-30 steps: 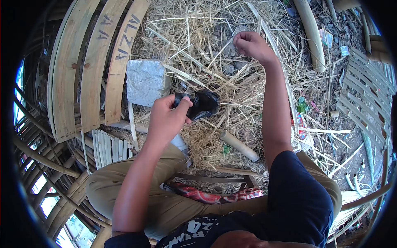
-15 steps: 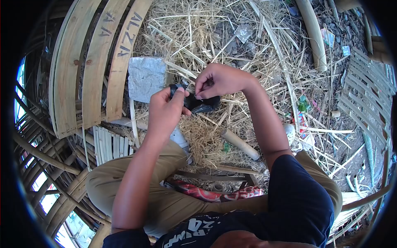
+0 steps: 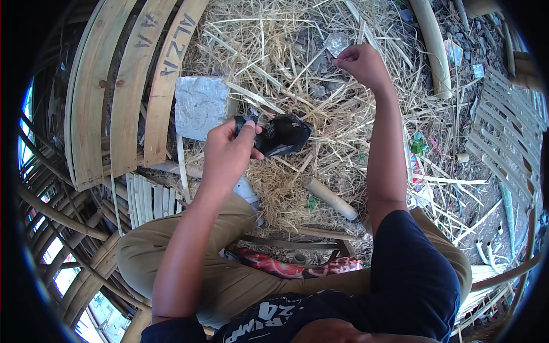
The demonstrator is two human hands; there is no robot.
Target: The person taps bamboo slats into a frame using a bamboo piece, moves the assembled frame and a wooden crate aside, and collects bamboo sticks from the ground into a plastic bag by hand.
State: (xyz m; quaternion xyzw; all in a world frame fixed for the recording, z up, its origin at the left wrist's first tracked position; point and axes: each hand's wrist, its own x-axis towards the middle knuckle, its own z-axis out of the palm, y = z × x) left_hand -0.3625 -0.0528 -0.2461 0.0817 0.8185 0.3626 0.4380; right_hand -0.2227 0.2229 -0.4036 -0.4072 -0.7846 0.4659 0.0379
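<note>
A black plastic bag (image 3: 287,136) hangs with its mouth open above the straw, right of a pale stone block (image 3: 201,108). My left hand (image 3: 231,151) pinches the bag's left edge between thumb and fingers. Farther up and to the right, clear of the bag, my right hand (image 3: 361,62) is closed in a pinch. A small dark sliver shows at its fingertips, too small to name. Beneath that hand lie straw (image 3: 337,117) and a clear plastic scrap (image 3: 336,44).
Curved wooden slats (image 3: 131,86) with painted letters stand at the left. A short bamboo tube (image 3: 330,198) lies on the straw before my legs. A bamboo pole (image 3: 430,48) is at the upper right, and a slatted panel (image 3: 506,131) lies far right.
My right hand came down to the bag's mouth, then moved back up and right. My left hand stays on the bag, whose mouth now looks wider.
</note>
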